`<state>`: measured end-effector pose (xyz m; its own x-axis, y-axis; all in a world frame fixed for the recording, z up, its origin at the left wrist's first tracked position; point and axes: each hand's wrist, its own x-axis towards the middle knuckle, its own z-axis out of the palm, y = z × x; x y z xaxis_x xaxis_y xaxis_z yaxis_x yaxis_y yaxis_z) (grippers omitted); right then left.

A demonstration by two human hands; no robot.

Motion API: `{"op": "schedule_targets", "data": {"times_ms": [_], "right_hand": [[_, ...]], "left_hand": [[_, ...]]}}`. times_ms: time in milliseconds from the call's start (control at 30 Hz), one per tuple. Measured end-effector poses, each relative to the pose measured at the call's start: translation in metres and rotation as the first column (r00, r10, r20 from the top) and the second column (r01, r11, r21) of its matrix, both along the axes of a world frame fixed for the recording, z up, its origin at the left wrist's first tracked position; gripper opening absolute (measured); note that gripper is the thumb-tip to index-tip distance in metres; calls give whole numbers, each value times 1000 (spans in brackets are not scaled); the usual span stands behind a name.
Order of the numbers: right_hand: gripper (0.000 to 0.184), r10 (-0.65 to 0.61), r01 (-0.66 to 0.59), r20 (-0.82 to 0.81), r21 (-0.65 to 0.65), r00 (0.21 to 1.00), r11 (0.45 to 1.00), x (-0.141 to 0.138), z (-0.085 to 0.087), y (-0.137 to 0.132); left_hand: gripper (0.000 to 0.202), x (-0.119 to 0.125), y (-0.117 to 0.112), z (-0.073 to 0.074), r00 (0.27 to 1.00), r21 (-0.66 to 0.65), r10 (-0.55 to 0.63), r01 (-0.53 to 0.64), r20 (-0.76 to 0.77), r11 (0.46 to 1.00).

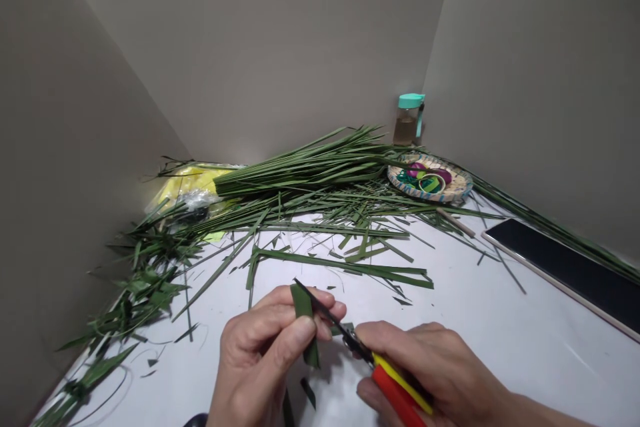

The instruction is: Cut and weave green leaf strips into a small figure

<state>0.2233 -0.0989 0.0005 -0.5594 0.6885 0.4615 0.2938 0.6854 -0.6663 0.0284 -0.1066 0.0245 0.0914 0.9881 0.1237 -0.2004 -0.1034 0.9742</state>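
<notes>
My left hand [270, 347] pinches a short folded piece of green leaf [303, 303] between thumb and fingers, low in the middle of the view. In my right hand [430, 360] is a pair of scissors [400, 390] with red and yellow handles. Their dark blades point up and left, with the tip at the top end of the leaf piece. Whether the blades touch the leaf I cannot tell. A small dark leaf scrap [309, 392] shows below my left hand.
A large bundle of long leaves [300, 167] lies at the back beside a yellow plastic bag [193, 180]. Further right are a woven basket [457, 195] with coloured thread, a bottle [406, 127] and a phone [565, 273]. Knotted leaf pieces [150, 287] line the left edge.
</notes>
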Motion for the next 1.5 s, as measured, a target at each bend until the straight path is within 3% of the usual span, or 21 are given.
{"op": "schedule_targets", "data": {"times_ms": [133, 233, 333, 400, 500, 567, 700, 833, 1000, 1167, 1333, 1500], "right_hand": [[9, -106, 107, -15, 65, 994, 992, 4, 3, 2], [10, -242, 243, -25, 98, 970, 965, 11, 8, 8], [11, -299, 299, -18, 141, 954, 944, 19, 10, 14], [14, -310, 310, -23, 170, 950, 936, 22, 9, 18], [17, -308, 307, -26, 186, 951, 933, 24, 7, 20], [20, -311, 312, -38, 195, 950, 930, 24, 7, 20], [27, -318, 321, -48, 212, 947, 923, 22, 10, 21], [35, -325, 325, -29, 168, 945, 931, 21, 15, 25], [46, -346, 347, -27, 95, 938, 933, 22, 6, 28], [31, -340, 334, 20, 142, 940, 932, 26, -7, 29], [33, -308, 287, 65, 224, 949, 931, 26, -1, 30], [30, -295, 275, 108, 167, 949, 947, 28, 1, 29]], "left_hand": [[22, -2, 6, 3, 997, -10, -14, 13, -72, 1000], [23, -12, 17, 18, 951, -28, -11, 2, -310, 1000], [30, -40, 24, 39, 826, 23, 48, -43, -562, 999], [27, -66, 21, 47, 686, 60, 82, -55, -723, 997], [30, -103, 8, 45, 423, 16, 69, -128, -904, 992], [19, -119, 0, 35, 365, -40, 23, -164, -931, 986], [12, -132, -6, 12, 305, -144, -92, -152, -948, 978], [13, -137, -4, 2, 259, -157, -114, -151, -959, 976], [10, -144, 0, 4, 198, -131, -102, -140, -975, 981], [10, -144, 1, 3, 156, -94, -72, -136, -985, 986], [13, -141, -4, 4, 134, -56, -38, -133, -990, 990], [14, -137, -9, 14, 92, 14, 25, -115, -995, 993]]}}
